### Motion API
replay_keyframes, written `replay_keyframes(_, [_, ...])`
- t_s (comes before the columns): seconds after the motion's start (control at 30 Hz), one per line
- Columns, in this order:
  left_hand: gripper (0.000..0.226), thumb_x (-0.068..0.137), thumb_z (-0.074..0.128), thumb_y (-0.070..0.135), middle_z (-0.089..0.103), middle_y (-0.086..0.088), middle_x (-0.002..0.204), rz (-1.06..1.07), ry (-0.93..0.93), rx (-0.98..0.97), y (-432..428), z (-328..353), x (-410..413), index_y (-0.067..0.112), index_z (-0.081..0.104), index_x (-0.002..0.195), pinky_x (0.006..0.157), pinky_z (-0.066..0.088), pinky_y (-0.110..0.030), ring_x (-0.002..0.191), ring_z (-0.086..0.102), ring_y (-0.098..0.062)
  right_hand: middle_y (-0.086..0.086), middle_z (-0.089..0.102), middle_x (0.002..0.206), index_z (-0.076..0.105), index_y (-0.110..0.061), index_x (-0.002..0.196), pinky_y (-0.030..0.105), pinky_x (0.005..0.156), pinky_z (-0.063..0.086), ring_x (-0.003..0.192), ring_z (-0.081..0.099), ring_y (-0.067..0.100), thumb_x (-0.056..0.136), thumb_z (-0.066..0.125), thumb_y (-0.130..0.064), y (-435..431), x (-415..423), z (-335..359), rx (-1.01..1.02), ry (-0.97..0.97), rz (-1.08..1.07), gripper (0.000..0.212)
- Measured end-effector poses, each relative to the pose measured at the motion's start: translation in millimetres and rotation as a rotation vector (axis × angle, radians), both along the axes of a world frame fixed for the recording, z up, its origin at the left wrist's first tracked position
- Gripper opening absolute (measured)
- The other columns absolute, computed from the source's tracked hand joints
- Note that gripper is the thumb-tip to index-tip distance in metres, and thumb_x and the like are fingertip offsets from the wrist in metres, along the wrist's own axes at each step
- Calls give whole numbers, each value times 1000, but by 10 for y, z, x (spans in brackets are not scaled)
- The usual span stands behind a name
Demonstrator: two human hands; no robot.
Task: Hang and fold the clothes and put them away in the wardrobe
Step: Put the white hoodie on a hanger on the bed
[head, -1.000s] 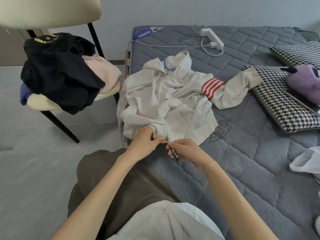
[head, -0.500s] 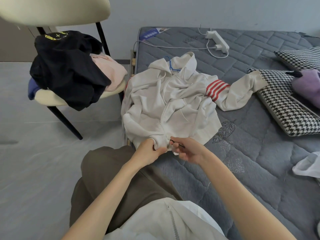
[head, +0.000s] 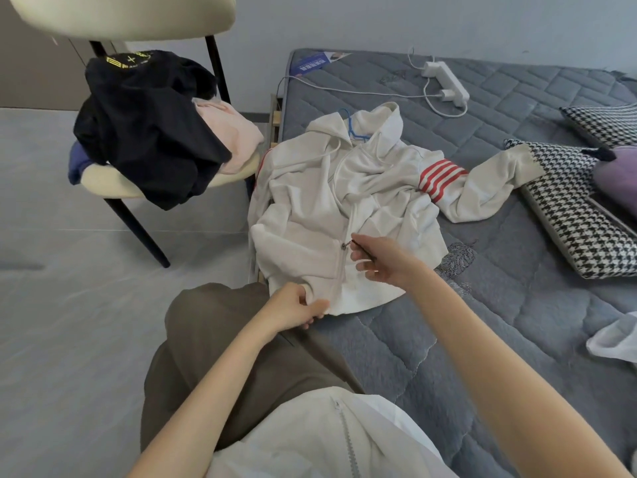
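Hoodie: white hoodie (head: 310,215) lies front up and creased on the mattress (head: 448,322), by its left edge toward the near corner; hood points to the far end, hem to the person.
Sleeve: right-side sleeve (head: 444,179) with red stripes stretches across the mattress, cuff touching a checked pillow (head: 568,215).
Hanger: blue hanger (head: 351,127) shows at the neck opening, mostly hidden inside the hoodie.
Left hand: left hand (head: 293,310) has fingers curled and pinches the hoodie hem at the bottom of the zip, right at the near edge of the mattress.
Right hand: right hand (head: 382,260) pinches the dark tab of the zipper pull (head: 344,245) between thumb and fingers, other fingers loosely bent; it hovers over the lower front of the hoodie.
Zipper pull: sits partway up the front, above the hem.
Chair: chair (head: 113,181) stands on the floor just left of the mattress, carrying a black garment (head: 144,132) on top of a pink garment (head: 227,132).
Power strip: white power strip (head: 446,82) with cable lies near the far edge of the mattress.
Right edge: purple soft item (head: 617,177) rests on the pillows; a white cloth (head: 613,339) lies nearer, partly cut off.
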State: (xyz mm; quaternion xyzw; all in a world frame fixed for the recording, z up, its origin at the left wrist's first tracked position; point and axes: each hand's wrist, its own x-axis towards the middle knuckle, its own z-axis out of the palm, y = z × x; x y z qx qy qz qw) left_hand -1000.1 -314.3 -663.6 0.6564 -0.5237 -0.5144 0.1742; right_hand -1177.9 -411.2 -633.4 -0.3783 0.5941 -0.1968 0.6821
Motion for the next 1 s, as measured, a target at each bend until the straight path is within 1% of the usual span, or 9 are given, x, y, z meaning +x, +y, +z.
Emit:
replay_keyframes(0.07, [39,85,62,47,66,9,55,-91,-283,-87,19,52,39,18,66,59,55,47,-18,47,57,-4,-5,60,60,54,-19,72,18,45,38,48,49,9,97,50,-35,25,10,-10,-140,143,107,29])
replay_keyframes(0.13, [53,81,58,61,58,6,51,-73,-601,-286,21,93,12,19,52,49,54,44,-25,50,53,-10,-4,56,56,46,-17,69,21,49,40,50,46,12,99,42,-33,49,33,-15,-278,231,204,34])
replay_keyframes(0.23, [55,79,49,71,43,9,58,-2,-840,-509,-21,142,-146,21,42,58,51,31,-26,55,43,-11,-4,45,56,40,-15,65,22,50,38,50,43,12,103,36,-35,47,35,20,-552,469,392,43])
replay_keyframes(0.33, [54,79,48,73,51,6,83,-27,-829,-606,-146,78,-308,19,49,83,58,35,-26,79,50,-13,-1,40,57,36,-13,64,21,50,29,50,37,12,100,43,-40,1,-9,59,-718,648,587,46])
replay_keyframes(0.43, [60,83,46,71,57,1,100,-72,-783,-540,-291,-26,-411,15,54,102,71,43,-31,97,54,-18,1,43,62,39,-10,72,20,48,28,52,37,13,97,52,-39,-43,-61,90,-705,642,703,40])
replay_keyframes(0.57, [59,87,38,68,64,1,94,-56,-684,-429,-433,-86,-501,14,61,95,72,46,-33,90,61,-21,4,57,74,55,-7,98,34,64,39,61,46,15,103,42,-31,-60,-107,157,-793,655,839,28])
replay_keyframes(0.7, [36,96,33,38,65,-6,90,-121,-636,-430,-450,-134,-511,12,56,85,64,39,-30,85,61,-24,2,59,77,55,-14,97,35,59,39,68,48,18,103,34,-39,-102,-95,158,-912,837,873,33])
replay_keyframes(0.83, [35,99,32,36,57,-2,86,-310,-644,-383,-416,-79,-395,11,54,90,68,35,-30,84,55,-22,-1,55,72,56,-21,86,32,58,37,70,54,20,102,38,-38,-214,-42,105,-874,879,815,29])
replay_keyframes(1.0, [40,99,35,36,36,3,63,-460,-625,-323,-319,-36,-261,16,32,64,59,28,-30,65,39,-17,4,57,75,59,-9,89,33,57,34,73,54,24,102,38,-32,-562,-33,160,-868,850,398,33])
